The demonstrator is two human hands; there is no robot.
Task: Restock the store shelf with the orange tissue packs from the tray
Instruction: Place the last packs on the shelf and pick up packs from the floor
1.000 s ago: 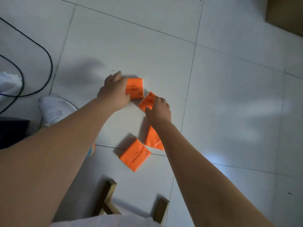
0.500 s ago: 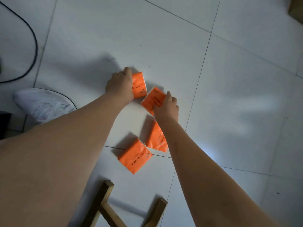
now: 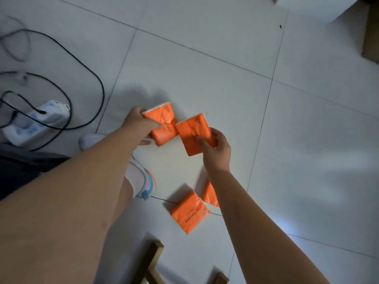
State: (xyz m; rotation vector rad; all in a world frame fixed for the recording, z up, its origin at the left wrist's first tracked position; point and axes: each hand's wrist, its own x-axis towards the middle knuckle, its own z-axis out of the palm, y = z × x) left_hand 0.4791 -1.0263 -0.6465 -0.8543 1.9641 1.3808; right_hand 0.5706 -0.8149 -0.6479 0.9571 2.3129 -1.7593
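Gathering step: left hand (image 3: 137, 124) grips one pack (image 3: 164, 128), right hand (image 3: 215, 152) another pack (image 3: 192, 134); two packs (image 3: 189, 212) (image 3: 209, 194) on the floor (image 3: 205, 68) probably need collecting next.

Smeared by motion: power strip (image 3: 34, 124) at left. Mostly hidden behind right forearm (image 3: 246, 212): one floor pack (image 3: 208, 193). Cut by bottom edge: wooden frame (image 3: 152, 261); by right edge: brown box (image 3: 372, 35) (material unclear). Can't read print on right-held pack (image 3: 192, 134). Tucked under left-held pack (image 3: 164, 130): fingers of left hand (image 3: 137, 125).
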